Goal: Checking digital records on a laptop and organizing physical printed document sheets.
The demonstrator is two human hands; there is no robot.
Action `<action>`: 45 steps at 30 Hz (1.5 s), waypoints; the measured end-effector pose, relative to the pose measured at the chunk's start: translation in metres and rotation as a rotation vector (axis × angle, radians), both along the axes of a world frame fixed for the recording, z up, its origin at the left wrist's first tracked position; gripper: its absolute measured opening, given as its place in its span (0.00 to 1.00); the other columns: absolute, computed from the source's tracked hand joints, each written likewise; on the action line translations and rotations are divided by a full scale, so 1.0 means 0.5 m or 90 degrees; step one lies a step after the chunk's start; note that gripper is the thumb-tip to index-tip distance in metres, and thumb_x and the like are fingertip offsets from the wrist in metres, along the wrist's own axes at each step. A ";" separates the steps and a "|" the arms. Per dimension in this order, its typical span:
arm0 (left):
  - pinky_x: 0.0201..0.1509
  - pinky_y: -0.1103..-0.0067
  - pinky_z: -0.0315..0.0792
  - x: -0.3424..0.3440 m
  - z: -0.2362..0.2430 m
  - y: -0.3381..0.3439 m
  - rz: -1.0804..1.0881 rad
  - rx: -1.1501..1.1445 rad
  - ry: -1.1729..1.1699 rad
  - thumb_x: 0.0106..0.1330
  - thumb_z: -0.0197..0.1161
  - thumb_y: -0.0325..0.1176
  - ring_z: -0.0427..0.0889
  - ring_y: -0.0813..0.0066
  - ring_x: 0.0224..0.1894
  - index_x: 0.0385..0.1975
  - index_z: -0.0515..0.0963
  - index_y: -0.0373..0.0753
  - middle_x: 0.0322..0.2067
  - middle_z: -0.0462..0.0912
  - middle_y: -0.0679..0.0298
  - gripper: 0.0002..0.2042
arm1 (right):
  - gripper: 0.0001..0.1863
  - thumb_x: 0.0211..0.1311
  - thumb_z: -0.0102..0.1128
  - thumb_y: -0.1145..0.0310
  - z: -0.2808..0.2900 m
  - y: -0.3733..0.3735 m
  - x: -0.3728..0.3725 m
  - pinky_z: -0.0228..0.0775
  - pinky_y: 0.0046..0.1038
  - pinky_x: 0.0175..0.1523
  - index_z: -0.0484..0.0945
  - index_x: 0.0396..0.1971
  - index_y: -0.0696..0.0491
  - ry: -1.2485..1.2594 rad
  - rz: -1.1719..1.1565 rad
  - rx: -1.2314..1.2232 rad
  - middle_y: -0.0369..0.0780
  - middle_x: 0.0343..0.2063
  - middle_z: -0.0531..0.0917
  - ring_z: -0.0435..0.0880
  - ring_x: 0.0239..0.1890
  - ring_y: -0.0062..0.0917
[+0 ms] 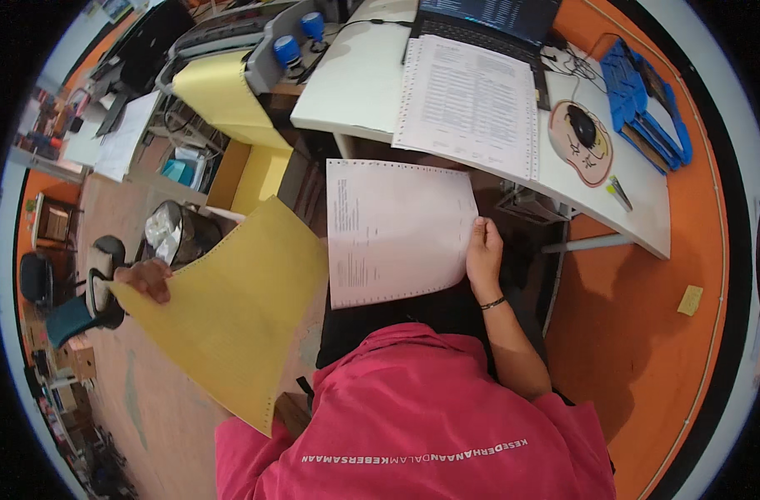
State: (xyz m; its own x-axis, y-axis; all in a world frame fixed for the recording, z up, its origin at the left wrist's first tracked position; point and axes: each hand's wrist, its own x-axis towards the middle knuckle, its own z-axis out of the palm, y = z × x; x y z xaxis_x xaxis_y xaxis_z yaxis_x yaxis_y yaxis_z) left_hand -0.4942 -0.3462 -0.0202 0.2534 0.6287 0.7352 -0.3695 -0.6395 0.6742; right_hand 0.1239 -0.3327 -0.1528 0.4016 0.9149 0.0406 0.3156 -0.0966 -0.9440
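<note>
Two sheets were held apart: the left hand (146,279) pinched the yellow sheet (230,312) at its nine-o'clock corner, long axis running from ten toward five o'clock. The right hand (483,254) gripped the three-o'clock edge of the white printed sheet (394,233), which stood upright toward twelve. Its lower edge was hidden behind the pink shirt (413,417), and its print was too small to read.

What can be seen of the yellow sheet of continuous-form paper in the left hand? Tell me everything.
The yellow sheet of continuous-form paper is a large, thin, plain rectangle with a strip of small punched holes along its edges. It looks flat and uncreased, held out tilted over the floor at the person's left side. The left hand pinches its upper left corner; nothing else touches it. It sits apart from the white printed sheet held by the right hand.
</note>
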 end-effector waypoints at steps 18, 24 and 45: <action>0.29 0.65 0.72 0.603 -0.049 0.151 0.269 -0.163 0.468 0.78 0.64 0.43 0.80 0.46 0.24 0.38 0.86 0.36 0.23 0.80 0.49 0.15 | 0.25 0.71 0.73 0.59 0.221 -0.047 -0.139 0.78 0.38 0.57 0.82 0.57 0.61 -0.071 0.531 -0.073 0.53 0.47 0.89 0.90 0.48 0.41; 0.32 0.65 0.73 0.527 -0.187 0.202 0.199 -0.266 0.550 0.76 0.64 0.50 0.82 0.54 0.25 0.39 0.85 0.35 0.25 0.82 0.50 0.20 | 0.18 0.75 0.70 0.61 0.219 -0.010 -0.005 0.80 0.26 0.49 0.87 0.51 0.63 0.179 0.338 -0.168 0.37 0.41 0.92 0.86 0.42 0.17; 0.34 0.64 0.77 0.590 -0.097 0.223 0.053 -0.183 0.636 0.65 0.65 0.34 0.86 0.50 0.26 0.39 0.87 0.35 0.26 0.86 0.49 0.10 | 0.20 0.75 0.64 0.50 0.175 0.219 -0.118 0.78 0.48 0.44 0.83 0.44 0.54 -0.343 0.760 0.084 0.51 0.32 0.87 0.87 0.37 0.52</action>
State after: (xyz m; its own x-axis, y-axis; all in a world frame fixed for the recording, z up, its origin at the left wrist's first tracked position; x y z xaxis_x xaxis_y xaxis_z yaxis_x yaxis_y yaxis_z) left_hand -0.1992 -0.2349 -0.0687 0.6118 0.7902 0.0345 0.4780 -0.4041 0.7799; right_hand 0.0649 -0.2233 -0.0654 -0.7398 0.6705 0.0559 0.4800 0.5843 -0.6544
